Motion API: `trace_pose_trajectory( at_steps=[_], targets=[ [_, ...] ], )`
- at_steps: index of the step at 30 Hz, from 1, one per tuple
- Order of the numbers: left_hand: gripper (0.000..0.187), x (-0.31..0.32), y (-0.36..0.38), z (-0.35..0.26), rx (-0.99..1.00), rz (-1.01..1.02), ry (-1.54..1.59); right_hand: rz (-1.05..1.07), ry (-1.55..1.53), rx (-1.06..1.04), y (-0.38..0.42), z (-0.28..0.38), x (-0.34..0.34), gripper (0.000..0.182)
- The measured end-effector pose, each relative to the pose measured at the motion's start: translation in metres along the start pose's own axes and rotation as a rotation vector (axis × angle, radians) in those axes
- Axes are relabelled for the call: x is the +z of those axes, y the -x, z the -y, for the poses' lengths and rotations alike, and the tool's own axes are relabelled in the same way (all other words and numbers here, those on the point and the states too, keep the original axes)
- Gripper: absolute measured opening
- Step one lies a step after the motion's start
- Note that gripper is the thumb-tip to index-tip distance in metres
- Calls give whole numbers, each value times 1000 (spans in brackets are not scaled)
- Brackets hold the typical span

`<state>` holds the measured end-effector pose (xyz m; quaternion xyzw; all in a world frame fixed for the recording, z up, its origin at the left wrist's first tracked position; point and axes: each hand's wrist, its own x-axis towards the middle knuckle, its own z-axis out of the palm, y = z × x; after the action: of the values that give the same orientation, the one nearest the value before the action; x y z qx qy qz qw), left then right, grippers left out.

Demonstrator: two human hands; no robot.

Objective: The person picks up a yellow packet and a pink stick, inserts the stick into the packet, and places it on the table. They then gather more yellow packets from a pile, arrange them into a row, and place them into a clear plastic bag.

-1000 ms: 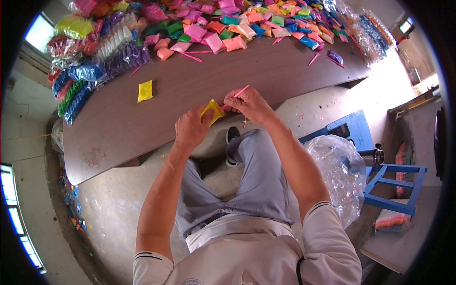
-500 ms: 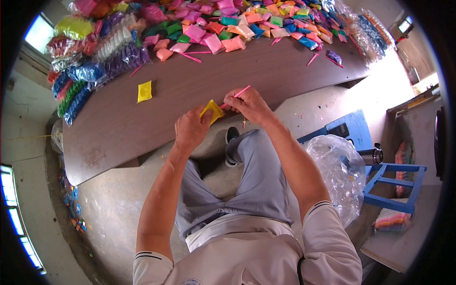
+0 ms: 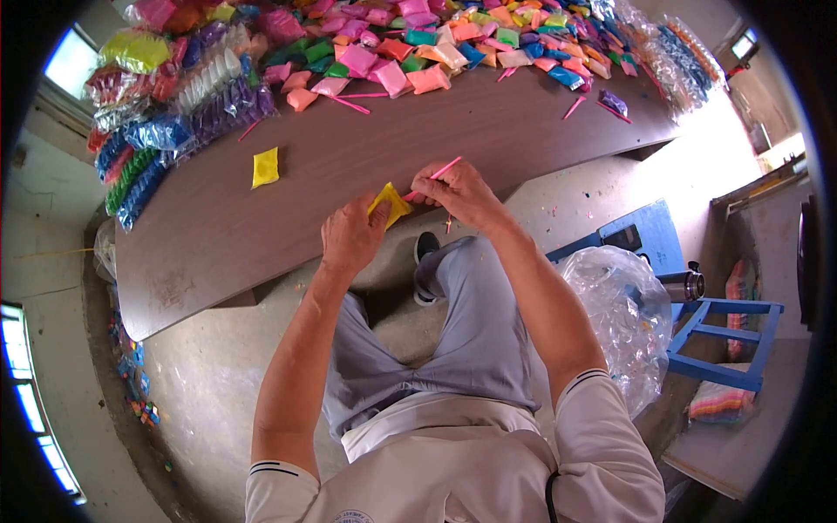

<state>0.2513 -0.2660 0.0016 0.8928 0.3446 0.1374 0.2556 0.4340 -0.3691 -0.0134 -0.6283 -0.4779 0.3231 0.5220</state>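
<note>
Near the table's front edge, my left hand (image 3: 353, 234) pinches a small yellow packet (image 3: 391, 204) at its left side. My right hand (image 3: 453, 192) is closed around a thin pink stick (image 3: 445, 168), whose upper end points up and to the right. The right fingertips are just right of the held packet; whether they touch it is too small to tell. Another yellow packet (image 3: 265, 167) lies flat on the brown table (image 3: 209, 235), up and left of my hands.
Many coloured packets (image 3: 357, 59) are heaped along the table's far side. Bundles in clear plastic (image 3: 161, 135) lie at the back left. Right of my legs are a clear plastic bag (image 3: 616, 318), a blue stool (image 3: 719, 327) and a metal flask (image 3: 684, 286).
</note>
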Motion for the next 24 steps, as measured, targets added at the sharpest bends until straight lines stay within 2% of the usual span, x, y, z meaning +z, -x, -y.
trace_pose_trajectory(
  at_steps=[3, 8, 12, 16, 22, 24],
  targets=[
    [34, -3, -1, -3, -41, 68, -24, 4, 28, 0, -1, 0, 0, 28],
    [33, 0, 1, -1, -8, 8, -5, 7, 46, -16, -1, 1, 1, 29],
    [33, 0, -1, 0, -50, 61, -21, 26, 126, -20, -4, 1, 0, 30],
    [33, 3, -2, 1, 4, -6, -38, 2, 48, 7, -8, 6, -1, 29],
    [33, -1, -3, -4, -30, 44, -41, 127, -10, 99, -15, 8, -6, 22],
    [33, -1, -2, -5, -35, 57, -52, 186, 54, 129, -17, 11, -7, 21]
  ],
)
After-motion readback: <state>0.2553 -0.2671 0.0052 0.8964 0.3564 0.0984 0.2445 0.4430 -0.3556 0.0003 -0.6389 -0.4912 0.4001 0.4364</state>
